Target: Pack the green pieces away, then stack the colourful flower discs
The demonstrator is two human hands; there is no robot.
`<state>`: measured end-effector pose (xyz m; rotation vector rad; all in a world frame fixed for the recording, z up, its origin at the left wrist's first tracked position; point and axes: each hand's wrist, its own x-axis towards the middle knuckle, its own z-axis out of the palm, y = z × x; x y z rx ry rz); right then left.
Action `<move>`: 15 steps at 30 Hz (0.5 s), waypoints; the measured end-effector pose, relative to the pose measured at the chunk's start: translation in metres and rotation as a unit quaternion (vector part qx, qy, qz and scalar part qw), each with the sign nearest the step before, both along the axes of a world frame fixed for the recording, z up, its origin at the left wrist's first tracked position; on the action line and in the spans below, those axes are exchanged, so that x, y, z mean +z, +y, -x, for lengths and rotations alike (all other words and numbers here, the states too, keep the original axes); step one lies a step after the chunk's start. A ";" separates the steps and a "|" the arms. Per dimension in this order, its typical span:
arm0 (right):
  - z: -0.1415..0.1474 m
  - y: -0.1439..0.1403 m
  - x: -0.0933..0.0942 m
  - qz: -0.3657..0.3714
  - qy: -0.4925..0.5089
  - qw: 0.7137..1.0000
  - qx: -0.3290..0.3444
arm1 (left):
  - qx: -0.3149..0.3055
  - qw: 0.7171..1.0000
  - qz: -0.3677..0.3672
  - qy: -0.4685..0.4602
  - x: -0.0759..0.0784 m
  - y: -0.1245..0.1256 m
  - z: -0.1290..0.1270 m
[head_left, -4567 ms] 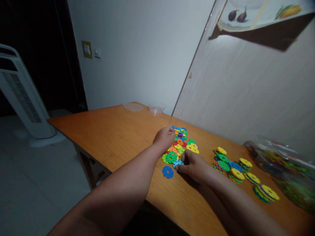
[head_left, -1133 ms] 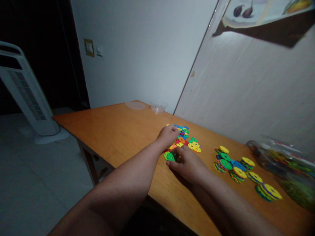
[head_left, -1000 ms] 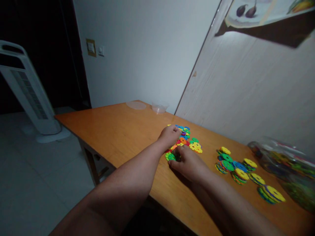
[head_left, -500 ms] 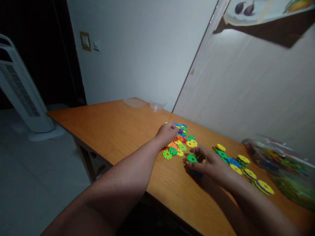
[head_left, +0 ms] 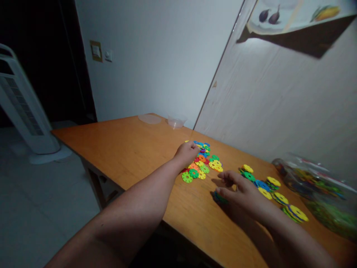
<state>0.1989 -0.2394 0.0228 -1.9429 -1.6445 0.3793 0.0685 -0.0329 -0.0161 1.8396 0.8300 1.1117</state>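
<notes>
Right hand (head_left: 242,190) pinches a small disc stack (head_left: 220,197) at table level (fingers curled); left hand (head_left: 187,152) rests half-closed on the pile (head_left: 202,162), further left.

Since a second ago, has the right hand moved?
Yes. The right hand has left the loose pile of discs and shifted right along the table, toward the stacked discs.
</notes>
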 end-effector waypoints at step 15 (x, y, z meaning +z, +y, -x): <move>0.034 0.089 0.000 0.092 -0.188 0.972 0.105 | -0.006 1.000 0.007 -0.007 -0.008 0.008 -0.003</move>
